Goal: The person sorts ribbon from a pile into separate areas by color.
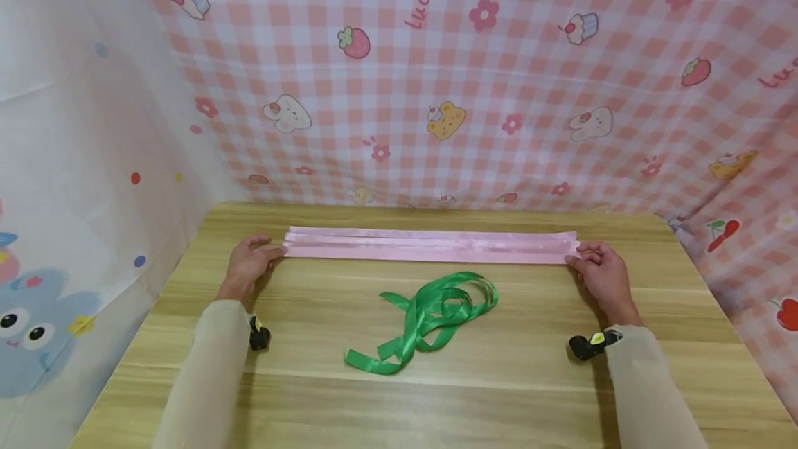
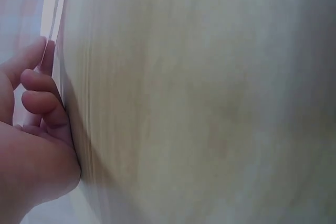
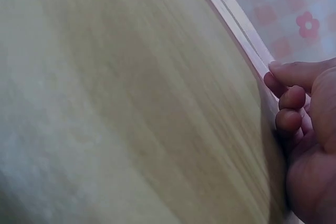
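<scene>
Pink satin ribbon (image 1: 430, 253) stretches across the far part of the table in long parallel bands, with narrow gaps between some of them. My left hand (image 1: 249, 265) pinches its left end between thumb and fingers. At the opposite end, my right hand (image 1: 605, 276) pinches the ribbon in the same manner. Both wrist views show the ribbon's edge (image 2: 54, 3) (image 3: 236, 24) running away from the fingertips. Nearer to me, between the forearms, a green satin ribbon (image 1: 410, 331) lies in a loose tangle of loops, touched by neither hand.
The wood-grain table (image 1: 436, 411) carries both ribbons. Behind it hangs a pink checked cloth (image 1: 399, 89), and a white patterned cloth (image 1: 75, 123) hangs on the left. Small black cameras (image 1: 259, 335) are worn at both wrists.
</scene>
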Tool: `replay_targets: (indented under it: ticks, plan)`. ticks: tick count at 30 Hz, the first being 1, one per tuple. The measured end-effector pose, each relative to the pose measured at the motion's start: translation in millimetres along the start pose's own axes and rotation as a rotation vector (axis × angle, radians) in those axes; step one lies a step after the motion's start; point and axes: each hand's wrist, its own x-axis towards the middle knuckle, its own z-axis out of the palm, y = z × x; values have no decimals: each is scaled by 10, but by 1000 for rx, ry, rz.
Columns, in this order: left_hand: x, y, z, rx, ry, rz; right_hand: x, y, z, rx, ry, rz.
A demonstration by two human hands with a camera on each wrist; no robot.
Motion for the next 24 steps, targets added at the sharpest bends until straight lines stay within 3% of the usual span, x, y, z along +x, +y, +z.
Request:
replay_targets:
  ticks: [10,24]
  plan:
    - [-54,52,62,5,58,-46,-4,10,-13,-42,-2,-7]
    - [-41,51,64,-9,29,-25,35,4,-8,39,39,45]
